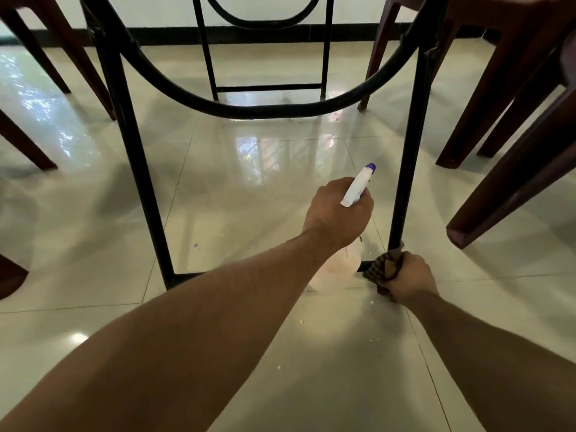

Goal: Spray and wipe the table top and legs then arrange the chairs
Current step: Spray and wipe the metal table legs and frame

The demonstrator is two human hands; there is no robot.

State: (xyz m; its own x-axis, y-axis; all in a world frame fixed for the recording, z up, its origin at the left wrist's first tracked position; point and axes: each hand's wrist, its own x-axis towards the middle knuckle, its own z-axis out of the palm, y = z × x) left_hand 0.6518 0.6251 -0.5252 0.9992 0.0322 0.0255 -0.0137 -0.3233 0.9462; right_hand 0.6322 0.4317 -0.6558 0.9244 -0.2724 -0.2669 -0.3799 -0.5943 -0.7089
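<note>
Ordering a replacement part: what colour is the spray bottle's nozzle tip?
The nozzle tip is purple-blue; the head view shows it.

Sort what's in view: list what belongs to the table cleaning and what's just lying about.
Belongs: spray bottle in the left hand; cloth gripped by the right hand at the foot of the black table leg; brown chairs, to arrange.
Lying about: pale crumbs and a purple speck on the tiled floor.

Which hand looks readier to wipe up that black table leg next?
The right hand, probably: it grips the cloth at the foot of the table leg. The left hand is busy holding the spray bottle.
</note>
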